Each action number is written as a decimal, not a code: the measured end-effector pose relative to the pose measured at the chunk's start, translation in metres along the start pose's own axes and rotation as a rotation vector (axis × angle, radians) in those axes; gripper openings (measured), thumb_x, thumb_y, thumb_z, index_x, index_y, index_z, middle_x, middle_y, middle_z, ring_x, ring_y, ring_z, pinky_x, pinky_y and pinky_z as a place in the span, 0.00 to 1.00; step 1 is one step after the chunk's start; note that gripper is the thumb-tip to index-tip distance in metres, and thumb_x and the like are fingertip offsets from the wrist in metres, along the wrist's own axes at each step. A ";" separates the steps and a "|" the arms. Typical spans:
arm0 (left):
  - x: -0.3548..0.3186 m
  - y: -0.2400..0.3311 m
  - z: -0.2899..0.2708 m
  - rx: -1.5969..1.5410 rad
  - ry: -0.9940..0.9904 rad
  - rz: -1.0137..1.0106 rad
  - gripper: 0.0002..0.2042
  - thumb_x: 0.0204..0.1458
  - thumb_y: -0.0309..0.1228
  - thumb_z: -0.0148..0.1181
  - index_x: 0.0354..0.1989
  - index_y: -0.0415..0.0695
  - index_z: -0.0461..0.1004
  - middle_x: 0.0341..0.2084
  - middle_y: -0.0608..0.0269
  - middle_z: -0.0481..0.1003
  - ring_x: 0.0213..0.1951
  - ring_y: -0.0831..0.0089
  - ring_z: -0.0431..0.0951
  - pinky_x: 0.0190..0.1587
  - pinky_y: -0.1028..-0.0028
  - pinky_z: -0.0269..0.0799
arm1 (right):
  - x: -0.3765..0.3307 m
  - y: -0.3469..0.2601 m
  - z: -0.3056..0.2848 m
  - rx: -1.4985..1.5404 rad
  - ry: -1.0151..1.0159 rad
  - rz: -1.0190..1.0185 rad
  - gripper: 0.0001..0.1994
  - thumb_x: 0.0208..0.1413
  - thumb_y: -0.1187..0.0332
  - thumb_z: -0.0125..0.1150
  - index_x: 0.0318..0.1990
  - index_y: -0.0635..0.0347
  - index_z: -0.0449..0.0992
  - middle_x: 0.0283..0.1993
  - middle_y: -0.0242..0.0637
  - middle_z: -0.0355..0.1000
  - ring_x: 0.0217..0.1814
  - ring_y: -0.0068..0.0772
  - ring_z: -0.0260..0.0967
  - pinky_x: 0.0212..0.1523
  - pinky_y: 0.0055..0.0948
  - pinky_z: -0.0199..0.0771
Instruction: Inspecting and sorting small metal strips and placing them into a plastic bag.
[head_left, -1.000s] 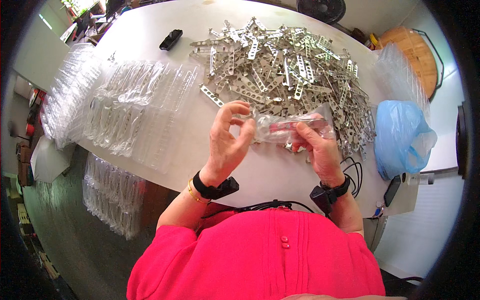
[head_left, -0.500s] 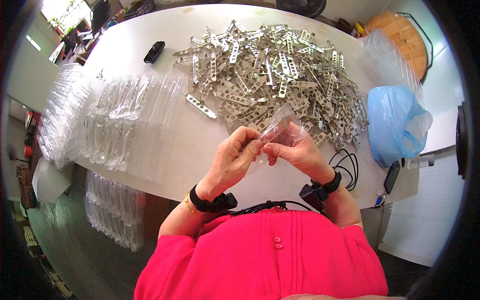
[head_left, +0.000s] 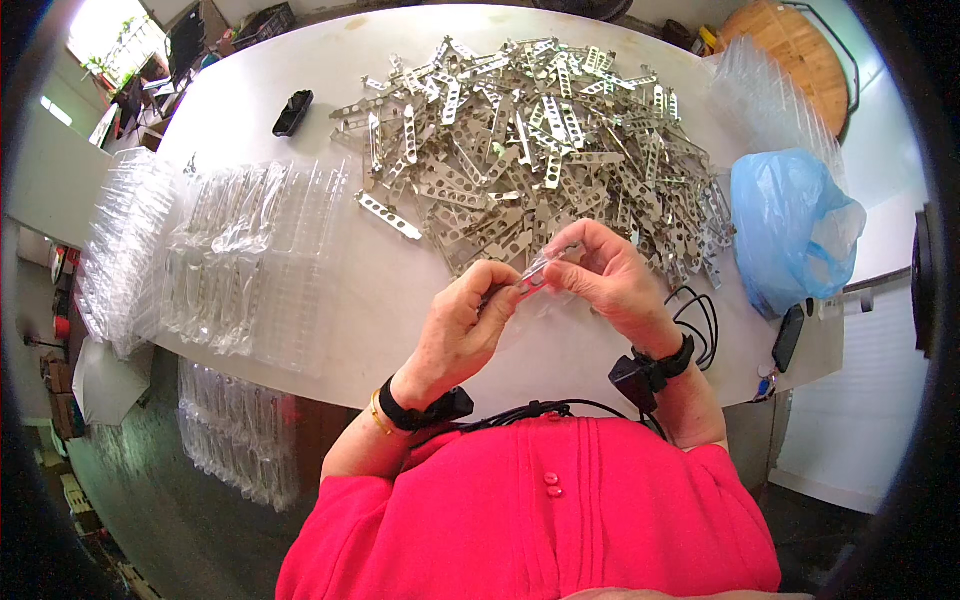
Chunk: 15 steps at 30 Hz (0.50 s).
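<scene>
A small clear plastic sleeve with a metal strip (head_left: 535, 275) inside is pinched from both ends, just below the middle of the frame: the left hand (head_left: 462, 330) is closed on its lower left end with thumb and fingertips, and the right hand (head_left: 605, 280) is closed on the upper right end the same way. The piece is held up off the white table (head_left: 330, 300), tilted so it runs from lower left to upper right, and honestly it's hard to tell how far the strip is pushed into the sleeve since the fingers cover most of it. Right behind the hands, across the upper middle of the frame, a big heap of perforated metal brackets (head_left: 540, 150) is spread out. One loose bracket (head_left: 388, 215) is lying apart at the left edge of the heap. Stacks of clear plastic blister trays (head_left: 250, 255) are laid out at centre left, with more stacked below the table edge at lower left. A crumpled blue plastic bag (head_left: 790, 230) is sat at the right, a small black object (head_left: 292, 112) at upper left, and black wrist straps are worn on both arms.
</scene>
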<state>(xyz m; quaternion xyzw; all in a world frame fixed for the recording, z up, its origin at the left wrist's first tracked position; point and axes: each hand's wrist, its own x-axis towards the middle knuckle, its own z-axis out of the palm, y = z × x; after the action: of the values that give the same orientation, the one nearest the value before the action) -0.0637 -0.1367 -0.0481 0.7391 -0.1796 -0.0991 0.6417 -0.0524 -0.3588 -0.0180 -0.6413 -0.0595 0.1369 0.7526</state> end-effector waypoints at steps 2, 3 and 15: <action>0.001 0.000 0.000 0.030 -0.007 0.005 0.06 0.67 0.28 0.56 0.46 0.38 0.73 0.31 0.71 0.73 0.32 0.84 0.69 0.35 0.81 0.67 | 0.000 0.005 0.003 0.041 -0.004 -0.009 0.08 0.64 0.72 0.64 0.47 0.59 0.73 0.41 0.31 0.78 0.40 0.18 0.74 0.41 0.19 0.75; 0.002 0.000 0.000 0.042 -0.013 0.001 0.07 0.67 0.28 0.56 0.46 0.38 0.73 0.31 0.71 0.73 0.33 0.84 0.70 0.35 0.81 0.67 | 0.000 0.006 0.003 0.027 0.001 -0.019 0.08 0.64 0.72 0.64 0.47 0.59 0.73 0.41 0.31 0.78 0.39 0.19 0.75 0.41 0.20 0.76; 0.009 0.003 -0.026 -0.251 0.057 -0.204 0.12 0.68 0.33 0.55 0.49 0.36 0.74 0.36 0.67 0.77 0.36 0.82 0.74 0.40 0.79 0.71 | 0.004 -0.004 -0.007 0.046 0.175 -0.066 0.07 0.65 0.71 0.63 0.45 0.61 0.72 0.35 0.34 0.78 0.33 0.22 0.76 0.37 0.23 0.77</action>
<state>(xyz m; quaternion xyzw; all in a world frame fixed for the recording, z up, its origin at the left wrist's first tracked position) -0.0461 -0.1166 -0.0405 0.6701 -0.0715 -0.1643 0.7203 -0.0467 -0.3648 -0.0153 -0.6311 -0.0114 0.0568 0.7735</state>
